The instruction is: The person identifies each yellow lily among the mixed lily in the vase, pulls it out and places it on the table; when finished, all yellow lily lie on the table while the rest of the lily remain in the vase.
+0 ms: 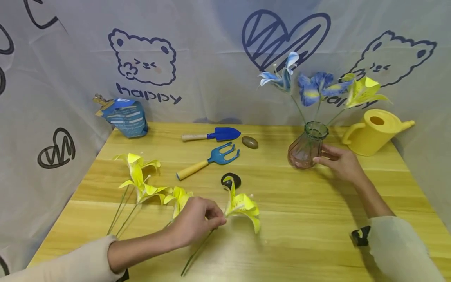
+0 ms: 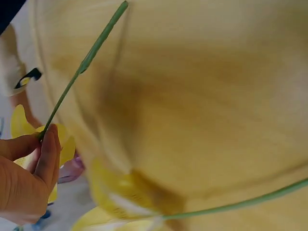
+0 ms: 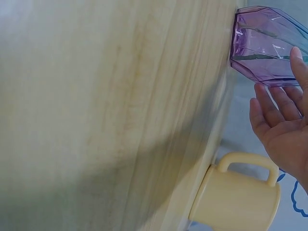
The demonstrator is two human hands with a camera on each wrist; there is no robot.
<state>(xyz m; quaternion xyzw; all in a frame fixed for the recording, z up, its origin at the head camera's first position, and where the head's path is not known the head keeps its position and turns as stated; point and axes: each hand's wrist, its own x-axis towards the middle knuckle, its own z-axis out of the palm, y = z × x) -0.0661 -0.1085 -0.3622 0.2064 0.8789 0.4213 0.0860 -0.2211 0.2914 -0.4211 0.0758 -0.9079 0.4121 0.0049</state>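
My left hand (image 1: 193,223) pinches a yellow artificial lily (image 1: 243,207) by its green stem (image 2: 72,82), close under the bloom; the stem's lower end slants down toward the table's front. At the right, my right hand (image 1: 340,162) holds the side of a pinkish glass vase (image 1: 299,152), thumb in front and fingers behind. The vase stands upright and contains a light blue lily (image 1: 282,78), a blue-purple iris (image 1: 317,88) and a yellow lily (image 1: 364,92). In the right wrist view the vase (image 3: 264,45) shows stems through its purple glass.
More yellow lilies (image 1: 139,176) lie at the left, one partly behind my left hand. Mid-table are a blue trowel (image 1: 225,134), a blue hand fork (image 1: 220,155), a brown stone (image 1: 249,142) and a black stone (image 1: 232,180). A yellow watering can (image 1: 373,135) and blue bag (image 1: 127,119) stand behind.
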